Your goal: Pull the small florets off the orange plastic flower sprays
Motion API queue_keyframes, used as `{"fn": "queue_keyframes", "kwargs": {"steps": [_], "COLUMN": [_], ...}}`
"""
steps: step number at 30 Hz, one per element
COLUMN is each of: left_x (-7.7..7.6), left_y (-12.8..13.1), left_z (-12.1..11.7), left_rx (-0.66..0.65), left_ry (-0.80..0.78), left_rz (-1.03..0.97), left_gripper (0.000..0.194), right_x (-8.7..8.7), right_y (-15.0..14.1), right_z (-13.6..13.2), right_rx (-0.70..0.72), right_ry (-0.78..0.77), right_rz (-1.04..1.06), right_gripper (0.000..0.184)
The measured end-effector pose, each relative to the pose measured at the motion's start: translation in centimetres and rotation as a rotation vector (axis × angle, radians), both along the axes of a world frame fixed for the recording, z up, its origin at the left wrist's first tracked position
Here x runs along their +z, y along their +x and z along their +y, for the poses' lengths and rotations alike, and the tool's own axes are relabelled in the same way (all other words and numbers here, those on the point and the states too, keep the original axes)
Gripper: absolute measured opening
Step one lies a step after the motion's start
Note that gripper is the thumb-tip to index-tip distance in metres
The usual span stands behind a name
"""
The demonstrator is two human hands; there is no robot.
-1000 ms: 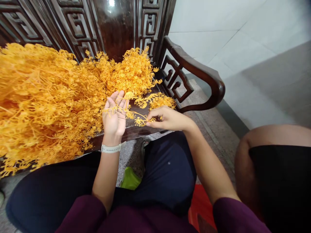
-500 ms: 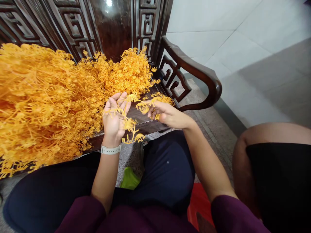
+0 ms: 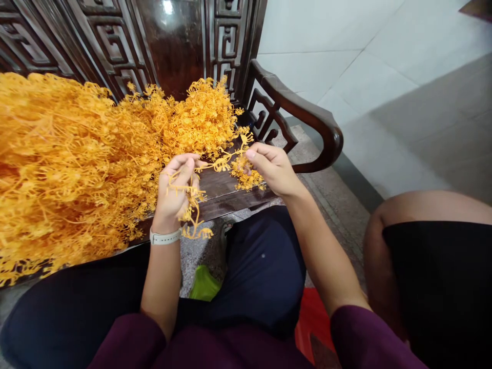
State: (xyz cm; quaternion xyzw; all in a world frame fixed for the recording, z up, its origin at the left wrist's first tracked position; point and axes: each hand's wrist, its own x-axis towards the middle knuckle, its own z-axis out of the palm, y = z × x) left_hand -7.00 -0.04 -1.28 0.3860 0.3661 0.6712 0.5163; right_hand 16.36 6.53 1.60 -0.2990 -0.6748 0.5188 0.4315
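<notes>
A big heap of orange plastic sprigs [image 3: 77, 154] covers the seat of a dark carved wooden bench [image 3: 226, 187]. My left hand [image 3: 175, 192], with a pale watch band at the wrist, is curled around a thin orange sprig [image 3: 192, 212] whose tail dangles below the palm. My right hand [image 3: 271, 166] pinches the far end of a sprig [image 3: 225, 163] that spans the gap between both hands, just above a small loose clump [image 3: 246, 179] on the seat edge.
The bench's curved armrest [image 3: 307, 118] rises right of my hands. Another person's knee in black shorts [image 3: 430, 256] is at the right. A green object [image 3: 203, 284] and a red one [image 3: 311, 323] lie on the floor between my legs.
My left hand went from flat and palm-up to curled around the sprig. My right hand rose and moved right, drawing a sprig out between the hands.
</notes>
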Motion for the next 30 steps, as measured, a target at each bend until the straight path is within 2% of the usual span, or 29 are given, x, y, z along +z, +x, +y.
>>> {"fn": "queue_keyframes", "kwargs": {"steps": [2,4,8,9,13,15,20,22,26,28,30], "left_x": [0.3,0.6,0.9,0.9,0.7,0.3,-0.5,-0.3,0.8,1.2,1.3], "left_y": [-1.0,-1.7,-2.7,-2.9,-3.4,-3.7,-5.0,-5.7,-6.8,-7.0,-7.0], "left_z": [-0.3,-0.8,-1.7,-1.8,-1.9,-1.7,-1.0,-1.1,-1.9,-2.3,-2.4], "left_rx": [-0.075,-0.16,-0.407,-0.454,-0.591,-0.673,-0.97,-0.985,-0.815,-0.793,-0.847], "left_ry": [0.037,0.081,0.176,0.185,0.217,0.249,0.425,0.422,0.238,0.225,0.289], "left_rz": [0.178,0.337,0.431,0.457,0.65,0.663,0.566,0.561,0.645,0.666,0.669], "left_gripper": [0.022,0.029,0.072,0.077,0.064,0.07,0.129,0.13,0.09,0.093,0.112], "right_x": [-0.2,-0.3,-0.4,-0.4,-0.4,-0.5,-0.7,-0.7,-0.7,-0.6,-0.5], "right_y": [0.2,0.2,0.1,0.1,0.3,0.3,0.0,0.0,0.1,0.2,0.3], "right_z": [0.2,0.4,0.5,0.5,0.5,0.4,-0.1,-0.2,0.1,0.3,0.2], "right_rx": [-0.04,-0.08,-0.163,-0.175,-0.16,-0.121,-0.084,-0.104,-0.132,-0.12,-0.096], "right_ry": [-0.012,-0.01,0.04,0.06,0.106,0.1,0.163,0.214,0.247,0.205,0.157], "right_rz": [0.042,0.076,0.077,0.062,0.006,-0.04,-0.168,-0.175,-0.125,-0.075,-0.021], "right_gripper": [0.04,0.039,0.038,0.037,0.038,0.038,0.037,0.035,0.033,0.033,0.032]}}
